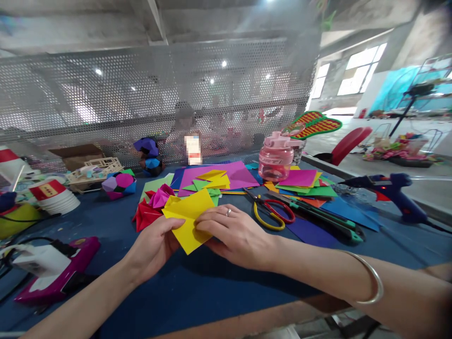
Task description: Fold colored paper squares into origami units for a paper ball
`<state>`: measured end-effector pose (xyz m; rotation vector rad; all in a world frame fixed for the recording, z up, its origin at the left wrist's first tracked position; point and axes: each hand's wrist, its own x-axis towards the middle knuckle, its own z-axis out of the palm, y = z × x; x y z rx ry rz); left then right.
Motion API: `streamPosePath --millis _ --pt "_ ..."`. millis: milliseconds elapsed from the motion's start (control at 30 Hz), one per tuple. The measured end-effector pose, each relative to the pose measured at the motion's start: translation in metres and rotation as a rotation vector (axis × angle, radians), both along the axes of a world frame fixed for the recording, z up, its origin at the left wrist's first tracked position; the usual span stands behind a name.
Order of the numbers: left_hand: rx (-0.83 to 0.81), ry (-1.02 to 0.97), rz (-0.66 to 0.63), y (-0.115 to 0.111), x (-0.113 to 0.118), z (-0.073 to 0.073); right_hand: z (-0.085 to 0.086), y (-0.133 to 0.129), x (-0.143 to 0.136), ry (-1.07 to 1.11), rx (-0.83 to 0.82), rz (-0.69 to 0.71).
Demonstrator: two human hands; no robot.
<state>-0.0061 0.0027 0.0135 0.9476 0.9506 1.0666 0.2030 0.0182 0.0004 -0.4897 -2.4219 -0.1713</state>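
Note:
A yellow sheet of paper is held up above the blue tabletop between both hands, with a folded part showing at its upper left. My left hand pinches its left edge, thumb on top. Over the right edge lies my right hand, its fingers bent and pressed to the paper; the thumb is mostly hidden. Just behind the sheet are red folded paper, magenta folded paper and yellow folded pieces. Scissors with red and yellow handles rest beyond my right hand.
Right of the scissors lie a green-black cutter and coloured paper sheets. A pink bottle stands behind. At far right is a blue glue gun. Leftward are a purple power strip, stacked paper cups and a paper ball.

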Motion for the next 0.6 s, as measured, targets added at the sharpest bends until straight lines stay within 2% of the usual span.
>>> streamPosePath --millis 133,333,600 --pt "-0.020 0.020 0.006 0.004 -0.005 0.000 0.002 0.000 0.002 -0.053 0.027 0.014" --pt "-0.040 0.085 -0.086 0.004 -0.007 0.003 0.003 0.005 0.006 -0.150 0.067 0.015" --pt "0.059 0.225 -0.241 0.007 -0.008 -0.004 0.005 0.000 0.011 -0.148 0.310 0.081"
